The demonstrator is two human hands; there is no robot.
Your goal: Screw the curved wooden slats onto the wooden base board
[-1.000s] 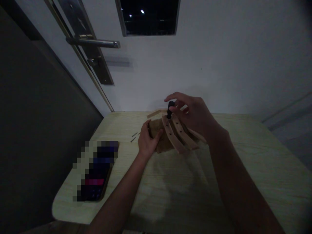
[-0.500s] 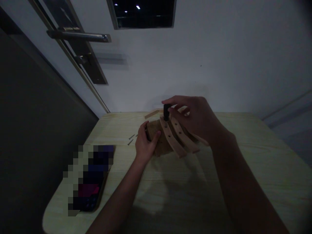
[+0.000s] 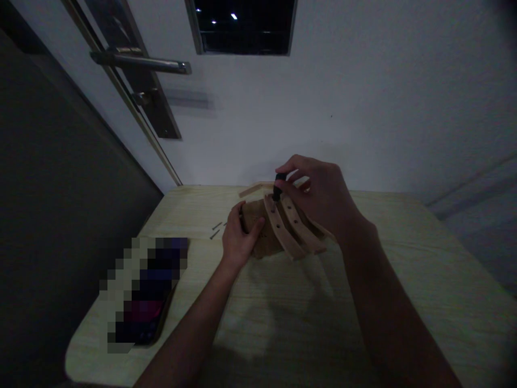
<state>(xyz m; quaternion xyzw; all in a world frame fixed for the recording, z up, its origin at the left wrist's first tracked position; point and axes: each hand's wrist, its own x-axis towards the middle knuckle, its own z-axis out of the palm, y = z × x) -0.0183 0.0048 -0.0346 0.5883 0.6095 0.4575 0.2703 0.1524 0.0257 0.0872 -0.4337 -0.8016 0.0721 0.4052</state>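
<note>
My left hand grips the left side of a small wooden assembly, a brown block with curved light-wood slats fixed across its top. My right hand pinches the black handle of a short screwdriver, which stands upright with its tip on the upper end of one slat. Both hands are closed. The room is dim and fine details are hard to see.
Loose screws lie on the pale wooden table left of the assembly. A spare wooden slat lies behind it. A blurred-out phone-like object rests near the table's left edge. A door with a metal lever handle stands at left.
My right hand's fingers have closed down on the screwdriver handle, which now stands more upright. The view shifted slightly; the left hand kept its grip on the assembly.
</note>
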